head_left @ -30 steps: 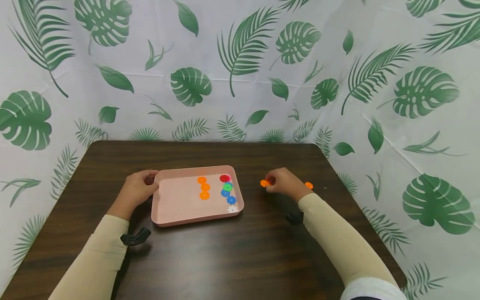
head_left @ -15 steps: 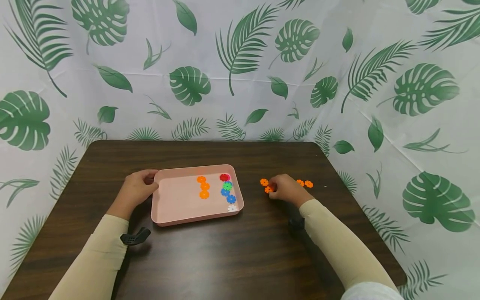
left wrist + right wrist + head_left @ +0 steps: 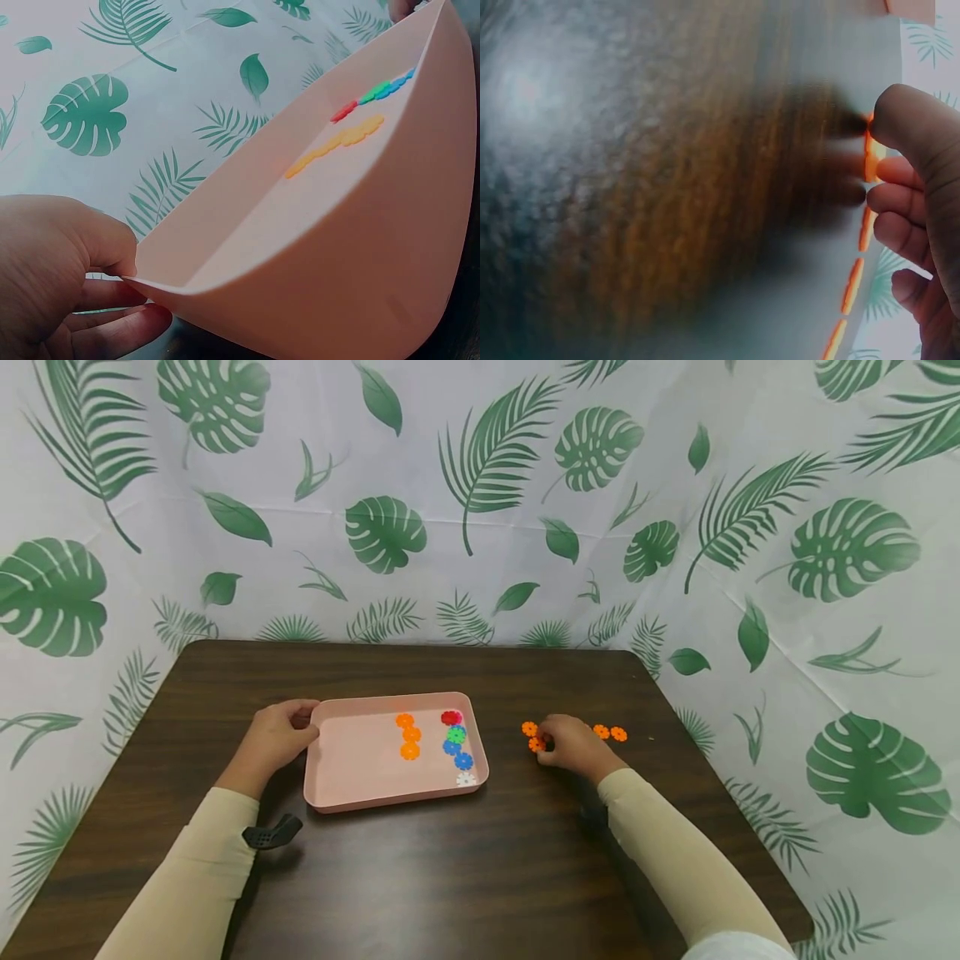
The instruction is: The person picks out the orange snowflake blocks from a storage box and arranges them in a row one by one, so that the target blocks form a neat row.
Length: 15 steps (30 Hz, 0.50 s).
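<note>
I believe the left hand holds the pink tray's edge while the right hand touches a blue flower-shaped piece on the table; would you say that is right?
Not quite: the head view shows the flower-shaped piece the right hand touches on the table is orange, not blue. The left hand does hold the edge of the pink tray.

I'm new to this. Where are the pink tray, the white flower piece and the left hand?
pink tray (image 3: 352, 760): head view, bare floor, left part
white flower piece (image 3: 466, 781): head view, its middle
left hand (image 3: 276, 737): head view, back of the hand
</note>
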{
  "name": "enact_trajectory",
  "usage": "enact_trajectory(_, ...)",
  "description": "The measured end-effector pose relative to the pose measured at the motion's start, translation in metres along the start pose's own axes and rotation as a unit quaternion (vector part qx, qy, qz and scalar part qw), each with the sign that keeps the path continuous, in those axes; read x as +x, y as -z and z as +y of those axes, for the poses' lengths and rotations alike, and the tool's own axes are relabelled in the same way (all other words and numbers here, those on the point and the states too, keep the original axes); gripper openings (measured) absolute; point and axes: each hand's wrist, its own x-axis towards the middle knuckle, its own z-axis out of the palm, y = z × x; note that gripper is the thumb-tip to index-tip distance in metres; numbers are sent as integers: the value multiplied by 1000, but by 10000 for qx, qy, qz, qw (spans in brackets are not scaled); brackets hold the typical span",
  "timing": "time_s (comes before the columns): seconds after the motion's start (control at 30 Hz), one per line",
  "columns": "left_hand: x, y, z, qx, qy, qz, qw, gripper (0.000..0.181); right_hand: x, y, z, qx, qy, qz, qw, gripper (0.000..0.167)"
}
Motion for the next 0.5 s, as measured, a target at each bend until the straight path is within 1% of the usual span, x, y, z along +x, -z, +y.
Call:
enact_trajectory(0.1, 0, -1, 0, 1, 44, -27, 10000, 53, -1, -1, 2, 43, 7, 55, 10000, 21)
enact_trajectory(0.2, 0, -1, 0, -12, 59, -34, 10000, 54, 0, 5, 2, 128, -19, 158, 9998, 27)
enact_trajectory(0.37, 0, 0, 1, -9, 52, -17, 10000, 54, 8, 26, -1, 308, -56, 296, 9991, 35)
enact_trajectory(0.5, 0, -1, 1, 6, 45, -22, 10000, 54, 20, 46, -12, 532, 4, 337, 9980, 41)
